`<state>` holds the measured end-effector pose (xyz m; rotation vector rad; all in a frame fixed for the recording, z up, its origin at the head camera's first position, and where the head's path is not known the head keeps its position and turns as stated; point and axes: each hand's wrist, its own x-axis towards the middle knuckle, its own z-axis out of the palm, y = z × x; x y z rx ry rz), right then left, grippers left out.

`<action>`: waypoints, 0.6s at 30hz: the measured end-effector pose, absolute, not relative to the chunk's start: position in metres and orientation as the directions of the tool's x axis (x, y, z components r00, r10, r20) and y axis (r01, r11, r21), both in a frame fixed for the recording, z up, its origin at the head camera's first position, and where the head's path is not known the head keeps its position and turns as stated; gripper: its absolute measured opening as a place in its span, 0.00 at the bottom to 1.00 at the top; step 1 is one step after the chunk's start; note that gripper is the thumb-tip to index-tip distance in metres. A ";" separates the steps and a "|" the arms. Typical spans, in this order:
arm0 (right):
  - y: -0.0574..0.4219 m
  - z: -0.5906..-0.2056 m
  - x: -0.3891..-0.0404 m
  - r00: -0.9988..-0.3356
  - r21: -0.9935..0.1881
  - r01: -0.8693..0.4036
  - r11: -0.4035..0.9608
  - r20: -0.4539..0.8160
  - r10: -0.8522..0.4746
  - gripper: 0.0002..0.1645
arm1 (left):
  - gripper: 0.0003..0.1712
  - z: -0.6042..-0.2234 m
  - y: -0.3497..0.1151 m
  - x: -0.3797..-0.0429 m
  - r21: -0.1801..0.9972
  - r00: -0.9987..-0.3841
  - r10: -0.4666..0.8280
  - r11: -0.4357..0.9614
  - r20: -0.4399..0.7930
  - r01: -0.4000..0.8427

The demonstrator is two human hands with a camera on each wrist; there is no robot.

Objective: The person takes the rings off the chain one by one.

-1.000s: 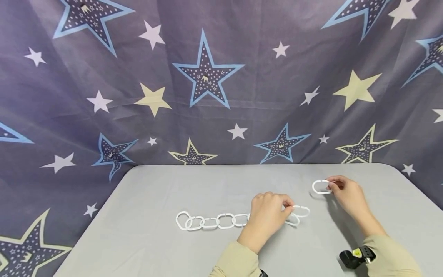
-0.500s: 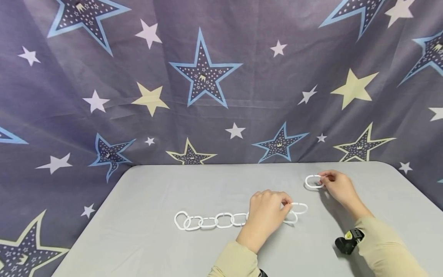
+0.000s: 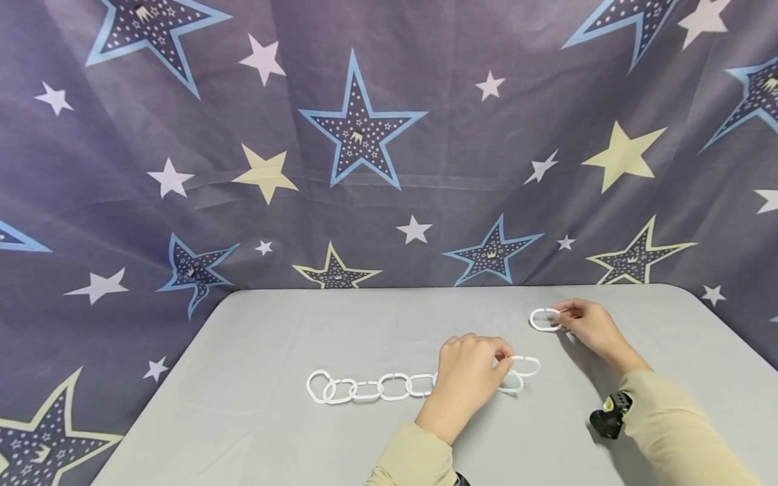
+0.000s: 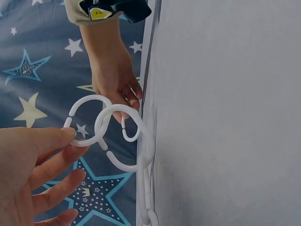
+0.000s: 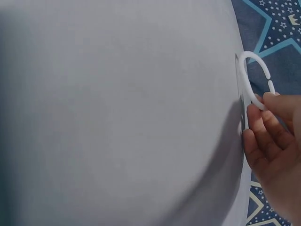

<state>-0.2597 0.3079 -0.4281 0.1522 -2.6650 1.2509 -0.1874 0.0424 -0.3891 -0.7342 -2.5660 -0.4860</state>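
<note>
White plastic oval links form a chain (image 3: 406, 387) that runs across the table. My left hand (image 3: 471, 378) reaches over its right part, hiding some links, and pinches the end link (image 4: 89, 98) between thumb and forefinger. A narrow gap shows in that end link's side, and the neighbouring link (image 4: 123, 167) hangs through it. Farther back and to the right, my right hand (image 3: 589, 327) pinches a single separate link (image 5: 243, 75) by one end. This link also has a small gap, and it is held close over the table, apart from the chain.
The table has a smooth light grey top (image 3: 243, 351) with rounded back corners. Behind it hangs a dark purple-grey cloth (image 3: 389, 223) printed with stars. A black wrist camera (image 3: 608, 417) sits at the right sleeve.
My right hand has moved left and slightly back with the single link, coming nearer the chain's end. The left hand keeps its pinch and has hardly moved.
</note>
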 end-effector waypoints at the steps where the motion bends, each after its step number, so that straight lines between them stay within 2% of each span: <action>1: 0.307 -0.429 -0.261 -0.975 -0.750 -0.177 0.637 0.220 -0.013 0.13 | 0.02 -0.389 0.042 -0.188 0.209 -0.768 0.413 0.799 0.490 0.564; 8: 0.304 -0.434 -0.266 -0.977 -0.746 -0.169 0.644 0.215 -0.009 0.11 | 0.02 -0.390 0.041 -0.188 0.198 -0.757 0.413 0.799 0.506 0.568; 18: 0.310 -0.433 -0.271 -0.985 -0.738 -0.145 0.659 0.173 -0.023 0.14 | 0.02 -0.388 0.042 -0.188 0.193 -0.761 0.415 0.802 0.499 0.565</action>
